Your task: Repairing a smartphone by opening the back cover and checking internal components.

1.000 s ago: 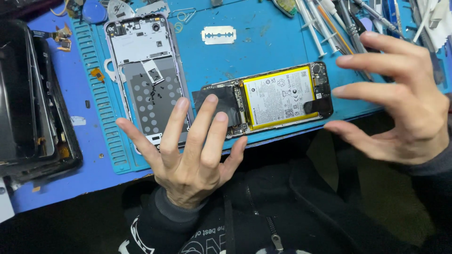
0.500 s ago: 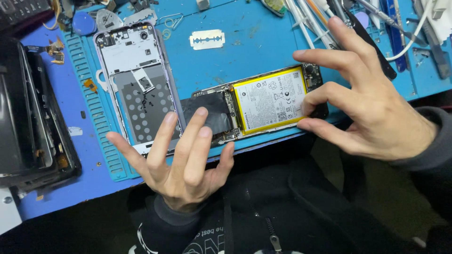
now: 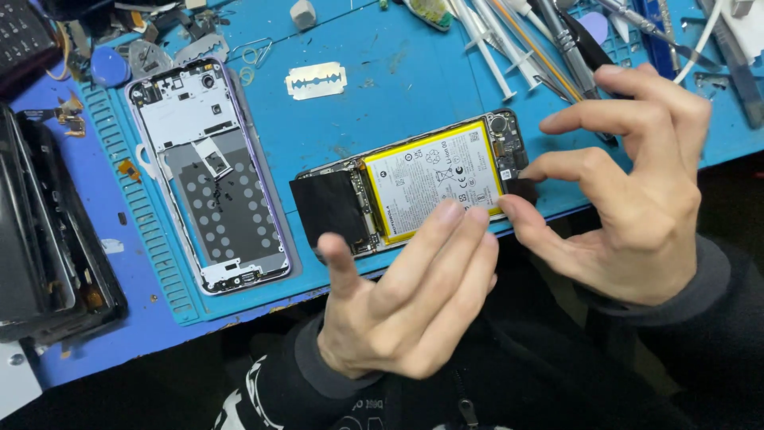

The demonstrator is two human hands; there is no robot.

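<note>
- Black device (image 3: 40, 239) lies at the far left edge of the blue mat (image 3: 382, 87).
- Phone back cover (image 3: 208, 171), inside facing up, lies near the mat's left side, well apart from both hands.
- Razor blade (image 3: 317, 80) lies flat on the mat above the opened phone (image 3: 414, 187).
- Opened phone lies tilted near the mat's front edge, its yellow-edged battery (image 3: 434, 181) showing.
- Left hand (image 3: 402, 306): open, fingers together, tips over the phone's lower edge; holds nothing.
- Right hand (image 3: 637, 183): half curled; thumb and fingers meet the phone's right end, and a firm grip cannot be told.
- Tools (image 3: 541, 40) lie along the mat's top right.
</note>
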